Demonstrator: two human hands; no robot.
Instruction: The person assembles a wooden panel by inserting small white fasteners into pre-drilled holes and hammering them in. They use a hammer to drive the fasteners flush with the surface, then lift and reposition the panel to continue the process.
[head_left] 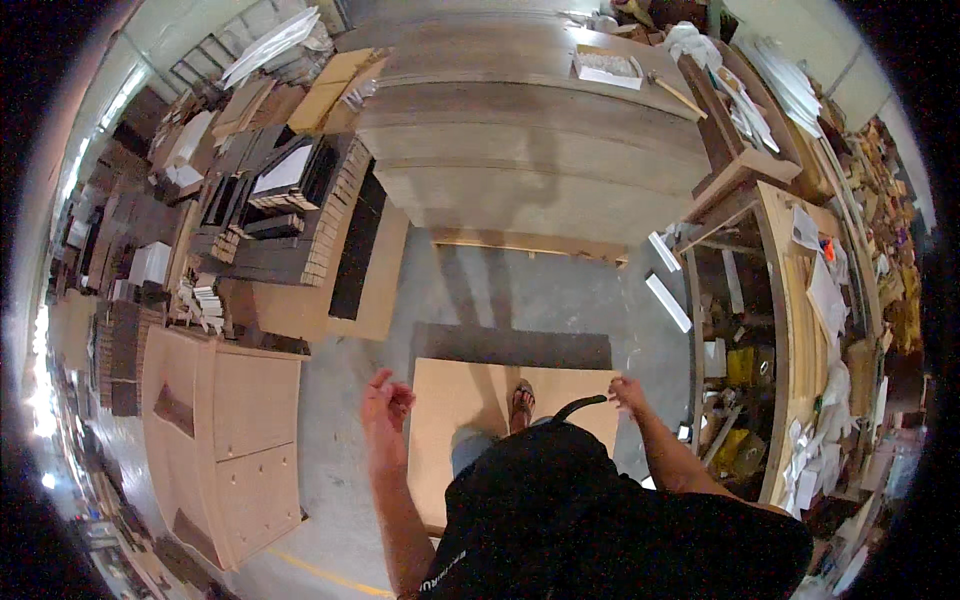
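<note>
A flat light-brown board [432, 400] lies below me, with a sandalled foot [522, 398] showing over it. Beside its left edge my left hand [388, 412] is raised, fingers loosely bent and apart, with nothing visible in them. My right hand [627, 394] is by the board's far right corner, its fingers partly curled. No object shows in that hand, and whether it touches the board is unclear. A dark rectangular patch [510, 346] runs along the board's far edge. A black curved strap [580, 405] sticks out near my right hand.
Ahead stands a wide wooden workbench [500, 130], carrying a white box [607, 68] and a hammer [677, 95]. Dark panels [290, 200] are stacked at the left, behind a brown drawer cabinet [250, 440]. An open shelf frame [735, 270] stands at the right, near white strips [667, 302].
</note>
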